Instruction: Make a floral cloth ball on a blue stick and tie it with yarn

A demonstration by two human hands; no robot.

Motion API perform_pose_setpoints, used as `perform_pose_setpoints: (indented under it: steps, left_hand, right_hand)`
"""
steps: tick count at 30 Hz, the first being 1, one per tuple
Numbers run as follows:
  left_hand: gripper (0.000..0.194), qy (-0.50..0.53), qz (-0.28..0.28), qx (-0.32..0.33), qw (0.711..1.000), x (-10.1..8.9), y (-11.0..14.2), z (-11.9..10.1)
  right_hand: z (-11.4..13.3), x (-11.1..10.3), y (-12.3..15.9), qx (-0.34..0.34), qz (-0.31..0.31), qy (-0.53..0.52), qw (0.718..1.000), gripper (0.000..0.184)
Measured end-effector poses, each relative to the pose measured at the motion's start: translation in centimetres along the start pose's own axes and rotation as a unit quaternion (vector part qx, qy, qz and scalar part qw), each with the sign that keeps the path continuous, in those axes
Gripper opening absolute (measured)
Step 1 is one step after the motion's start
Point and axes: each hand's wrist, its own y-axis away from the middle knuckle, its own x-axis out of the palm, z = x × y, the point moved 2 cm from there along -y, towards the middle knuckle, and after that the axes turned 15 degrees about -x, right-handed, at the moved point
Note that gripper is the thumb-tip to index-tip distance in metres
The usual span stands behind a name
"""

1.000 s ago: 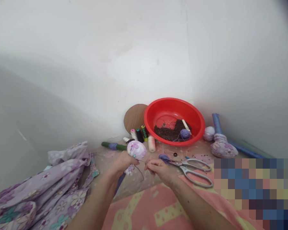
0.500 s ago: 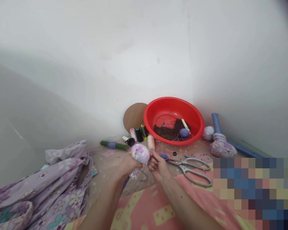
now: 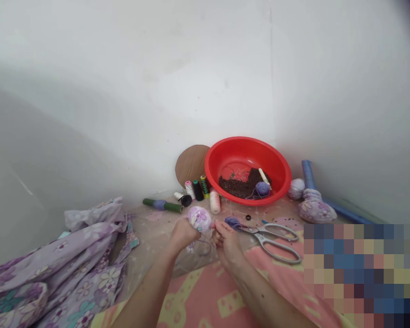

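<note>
My left hand (image 3: 185,234) is closed around the lower part of a round bundle of floral cloth (image 3: 200,218), white and purple, whose rounded top points up and right. A gathered tail of cloth and a loop of purple yarn (image 3: 207,247) hang below it. Just right of the bundle, my right hand (image 3: 226,238) is closed in a pinch; what its fingers hold is too small to make out. Close beyond the right hand lie a small wad of purple yarn (image 3: 233,222) and large grey-handled scissors (image 3: 271,237).
Behind stands a red basin (image 3: 212,171) with dark grains and a purple yarn ball (image 3: 262,188). Several thread spools (image 3: 214,202) and a yarn-wrapped green tube (image 3: 163,206) lie left of it. Floral fabric (image 3: 85,269) is heaped left; a cloth-headed blue stick (image 3: 317,210) lies right.
My right hand has shifted slightly right and down, away from the bundle. The bundle in my left hand has turned a little and now sits slightly apart from the pale spool.
</note>
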Motion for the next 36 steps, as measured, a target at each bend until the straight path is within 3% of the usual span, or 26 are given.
perform_pose_setpoints:
  steps: [6,11,17,20,25,27,30,36]
  left_hand:
    - [0.03,-0.076,-0.039,-0.041,0.996,2.0,0.4,0.5]
    - [0.026,-0.112,-0.059,-0.026,0.992,3.3,1.3,0.5]
    - [0.022,-0.15,-0.108,0.01,0.983,2.4,2.2,0.4]
    - [0.022,-0.16,-0.109,0.005,0.981,1.9,2.6,0.5]
    - [0.024,-0.208,-0.087,0.055,0.973,1.9,3.5,0.5]
    - [0.025,-0.229,-0.073,0.086,0.967,2.0,4.0,0.4]
    - [0.024,-0.245,-0.056,0.132,0.959,1.7,5.0,0.2]
    - [0.021,-0.164,-0.049,0.145,0.974,-0.4,7.1,-0.4]
  right_hand:
    - [-1.3,0.3,1.0,-0.015,0.016,0.091,0.996,0.029]
    - [-2.0,0.5,1.5,-0.064,0.113,0.199,0.971,0.03]
    - [-0.1,1.2,0.7,-0.115,0.238,0.255,0.93,0.03]
    - [1.0,1.3,0.1,-0.127,0.261,0.292,0.911,0.027]
    - [2.5,0.9,-1.4,-0.192,0.289,0.373,0.86,0.022]
    - [2.6,0.5,-2.1,-0.179,0.298,0.376,0.859,0.02]
    - [2.4,-0.1,-2.8,-0.134,0.294,0.352,0.878,0.017]
    - [1.4,-0.5,-2.3,0.054,0.267,0.236,0.933,0.016]
